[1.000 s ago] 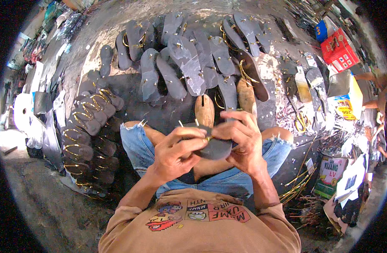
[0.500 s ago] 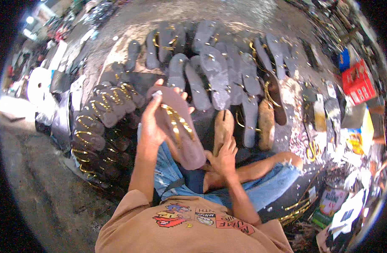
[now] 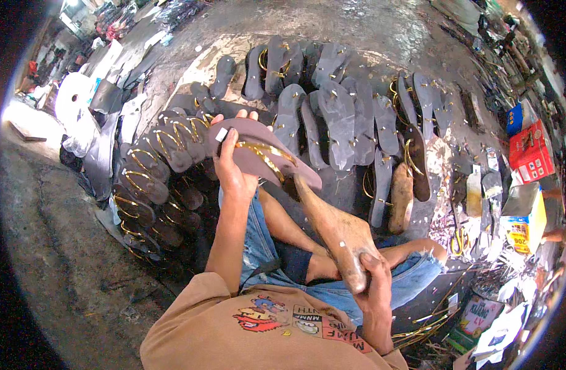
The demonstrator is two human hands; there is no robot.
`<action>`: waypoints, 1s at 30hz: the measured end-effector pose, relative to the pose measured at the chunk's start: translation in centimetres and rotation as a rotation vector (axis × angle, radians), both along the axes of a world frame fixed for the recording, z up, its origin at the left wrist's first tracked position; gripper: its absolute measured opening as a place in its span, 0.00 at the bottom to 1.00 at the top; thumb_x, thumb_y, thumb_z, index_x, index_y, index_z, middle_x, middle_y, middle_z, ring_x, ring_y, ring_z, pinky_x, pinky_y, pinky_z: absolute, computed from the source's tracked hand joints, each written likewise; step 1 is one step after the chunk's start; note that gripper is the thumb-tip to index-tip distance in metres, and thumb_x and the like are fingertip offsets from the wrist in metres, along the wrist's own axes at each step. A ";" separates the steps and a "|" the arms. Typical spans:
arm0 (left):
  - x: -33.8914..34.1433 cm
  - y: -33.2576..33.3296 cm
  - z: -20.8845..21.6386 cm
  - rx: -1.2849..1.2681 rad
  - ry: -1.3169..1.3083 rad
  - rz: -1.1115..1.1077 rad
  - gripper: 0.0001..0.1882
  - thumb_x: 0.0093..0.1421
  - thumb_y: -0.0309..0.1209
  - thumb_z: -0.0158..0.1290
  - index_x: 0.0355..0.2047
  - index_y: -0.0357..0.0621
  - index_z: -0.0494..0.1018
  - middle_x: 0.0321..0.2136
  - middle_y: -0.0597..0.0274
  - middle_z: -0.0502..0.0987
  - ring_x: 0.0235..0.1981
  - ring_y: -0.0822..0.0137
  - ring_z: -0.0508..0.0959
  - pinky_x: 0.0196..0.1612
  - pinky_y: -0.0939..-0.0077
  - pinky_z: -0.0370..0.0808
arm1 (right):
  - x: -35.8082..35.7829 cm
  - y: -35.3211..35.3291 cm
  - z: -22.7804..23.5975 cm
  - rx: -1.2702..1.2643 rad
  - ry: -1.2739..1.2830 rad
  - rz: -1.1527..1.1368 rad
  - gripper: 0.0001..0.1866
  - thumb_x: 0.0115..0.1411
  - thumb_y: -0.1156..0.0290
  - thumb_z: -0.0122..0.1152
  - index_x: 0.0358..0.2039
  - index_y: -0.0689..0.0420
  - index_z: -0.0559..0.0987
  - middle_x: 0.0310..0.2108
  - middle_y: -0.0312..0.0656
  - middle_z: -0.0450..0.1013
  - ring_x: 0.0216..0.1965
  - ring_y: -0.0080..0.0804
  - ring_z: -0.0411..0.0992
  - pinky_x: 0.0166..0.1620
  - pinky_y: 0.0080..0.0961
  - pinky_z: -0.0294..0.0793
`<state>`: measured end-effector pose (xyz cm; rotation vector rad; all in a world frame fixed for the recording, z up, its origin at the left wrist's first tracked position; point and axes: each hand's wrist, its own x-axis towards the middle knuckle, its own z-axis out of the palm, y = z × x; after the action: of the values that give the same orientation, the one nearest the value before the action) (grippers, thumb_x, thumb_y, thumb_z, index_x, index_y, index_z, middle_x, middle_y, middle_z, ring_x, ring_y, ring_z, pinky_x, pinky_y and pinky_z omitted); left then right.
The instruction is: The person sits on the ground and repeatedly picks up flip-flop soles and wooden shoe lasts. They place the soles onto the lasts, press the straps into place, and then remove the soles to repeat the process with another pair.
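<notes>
My left hand [image 3: 235, 176] grips a mauve-brown flip-flop [image 3: 258, 132] near its front end, thumb on top beside a small white label. Gold straps [image 3: 267, 154] arch over the sole, which is tilted down to the right. A worn wooden shoe last [image 3: 335, 225] is wrapped at its thick lower end by my right hand [image 3: 377, 287]. Its narrow far end reaches the flip-flop by the straps; whether it goes under them cannot be made out. Farther off, another wooden last [image 3: 401, 203] lies among dark soles.
Finished gold-strapped sandals [image 3: 156, 157] curve in a row at the left. Several grey soles [image 3: 337, 117] lie ahead, some with loose gold straps. To the right are a red box [image 3: 531, 153], a yellow-sided box [image 3: 529, 216] and a tin can [image 3: 477, 317]. A white roll [image 3: 73, 102] stands far left.
The last has come up from the floor in my right hand and swung toward the flip-flop. My left hand has tilted the flip-flop flatter. The whole view has shifted somewhat.
</notes>
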<state>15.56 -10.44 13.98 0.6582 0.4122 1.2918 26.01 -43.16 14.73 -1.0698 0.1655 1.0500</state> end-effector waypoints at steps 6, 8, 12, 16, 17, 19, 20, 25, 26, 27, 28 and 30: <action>1.1 -3.9 1.6 -0.066 0.146 -0.372 0.30 0.67 0.28 0.52 0.68 0.58 0.59 0.68 0.42 0.69 0.68 0.40 0.71 0.64 0.30 0.74 | -0.7 2.7 1.2 0.036 -0.899 0.238 0.32 0.55 0.75 0.70 0.61 0.68 0.77 0.58 0.55 0.78 0.58 0.47 0.79 0.62 0.41 0.77; 1.0 -4.2 1.5 -0.158 0.068 -0.394 0.29 0.68 0.31 0.51 0.68 0.58 0.59 0.68 0.41 0.69 0.69 0.39 0.70 0.65 0.28 0.73 | -0.5 3.7 2.4 0.097 -1.362 0.258 0.33 0.53 0.79 0.68 0.62 0.70 0.77 0.61 0.60 0.77 0.62 0.51 0.78 0.66 0.41 0.74; 1.2 -4.4 1.1 -0.175 0.049 -0.543 0.26 0.70 0.33 0.51 0.66 0.59 0.61 0.67 0.42 0.70 0.68 0.38 0.71 0.64 0.25 0.72 | -1.3 3.2 1.0 0.106 -1.420 0.147 0.32 0.53 0.74 0.73 0.61 0.64 0.79 0.62 0.64 0.75 0.63 0.63 0.74 0.68 0.53 0.71; 1.8 -5.4 -1.5 -0.226 0.064 -0.611 0.22 0.70 0.31 0.54 0.62 0.58 0.65 0.60 0.46 0.75 0.65 0.38 0.74 0.61 0.25 0.76 | -1.0 4.7 -0.4 0.042 -1.447 0.166 0.32 0.58 0.71 0.73 0.64 0.62 0.78 0.63 0.63 0.74 0.69 0.64 0.68 0.73 0.57 0.60; 1.5 -4.9 -2.1 -0.184 0.099 -0.607 0.22 0.69 0.29 0.55 0.62 0.57 0.65 0.59 0.47 0.75 0.64 0.38 0.74 0.61 0.26 0.76 | -0.1 4.7 -0.6 0.046 -1.409 0.215 0.32 0.59 0.70 0.73 0.65 0.61 0.78 0.63 0.62 0.74 0.70 0.63 0.66 0.74 0.58 0.58; 1.9 -4.9 -1.7 -0.170 0.152 -0.589 0.24 0.66 0.25 0.56 0.61 0.55 0.67 0.57 0.49 0.75 0.62 0.41 0.76 0.61 0.29 0.78 | 1.2 4.5 -1.8 0.100 -1.283 0.276 0.32 0.62 0.71 0.71 0.67 0.61 0.76 0.67 0.60 0.71 0.73 0.56 0.63 0.74 0.53 0.59; 2.3 -5.0 -2.1 -0.194 0.143 -0.572 0.25 0.66 0.24 0.56 0.61 0.55 0.66 0.57 0.49 0.75 0.62 0.41 0.76 0.61 0.29 0.78 | 0.8 4.6 -2.3 0.110 -1.178 0.251 0.31 0.63 0.72 0.71 0.67 0.61 0.76 0.69 0.60 0.69 0.73 0.55 0.63 0.74 0.51 0.59; 1.7 -7.0 -4.7 -0.358 0.104 -0.533 0.27 0.73 0.42 0.54 0.70 0.51 0.64 0.61 0.50 0.74 0.64 0.51 0.75 0.67 0.48 0.75 | -1.4 5.7 -4.1 0.090 -1.147 0.216 0.32 0.62 0.75 0.70 0.67 0.61 0.75 0.71 0.59 0.65 0.72 0.57 0.65 0.73 0.47 0.64; 0.6 -8.2 -5.2 -0.439 0.065 -0.532 0.29 0.74 0.46 0.54 0.70 0.49 0.65 0.62 0.52 0.75 0.63 0.54 0.76 0.67 0.53 0.75 | -1.5 5.7 -4.6 0.091 -1.199 0.215 0.32 0.62 0.74 0.71 0.67 0.60 0.75 0.71 0.59 0.67 0.71 0.58 0.66 0.72 0.48 0.65; -0.5 -11.0 -4.5 -0.472 0.137 -0.555 0.31 0.75 0.51 0.50 0.71 0.48 0.64 0.63 0.54 0.74 0.64 0.58 0.75 0.69 0.56 0.72 | -1.8 5.3 -5.6 0.065 -1.311 0.243 0.34 0.61 0.72 0.72 0.68 0.60 0.73 0.70 0.58 0.66 0.71 0.60 0.65 0.73 0.49 0.63; -1.7 -14.3 -4.0 -0.515 0.201 -0.573 0.34 0.76 0.56 0.47 0.72 0.48 0.63 0.65 0.55 0.73 0.65 0.61 0.74 0.70 0.59 0.70 | -2.7 5.1 -5.3 -0.013 -1.353 0.288 0.35 0.61 0.71 0.73 0.68 0.59 0.73 0.70 0.58 0.65 0.71 0.60 0.64 0.73 0.50 0.62; -2.9 -15.7 -5.7 -0.621 0.375 -0.578 0.33 0.74 0.55 0.48 0.69 0.47 0.67 0.61 0.56 0.76 0.62 0.61 0.76 0.66 0.59 0.73 | -4.6 5.1 -4.0 -0.156 -1.432 0.374 0.37 0.60 0.70 0.74 0.68 0.59 0.72 0.71 0.58 0.64 0.71 0.61 0.63 0.74 0.51 0.60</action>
<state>12.63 -26.11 8.28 0.4329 0.8193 0.4414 21.42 -38.10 10.74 -1.7953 -1.1484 0.3746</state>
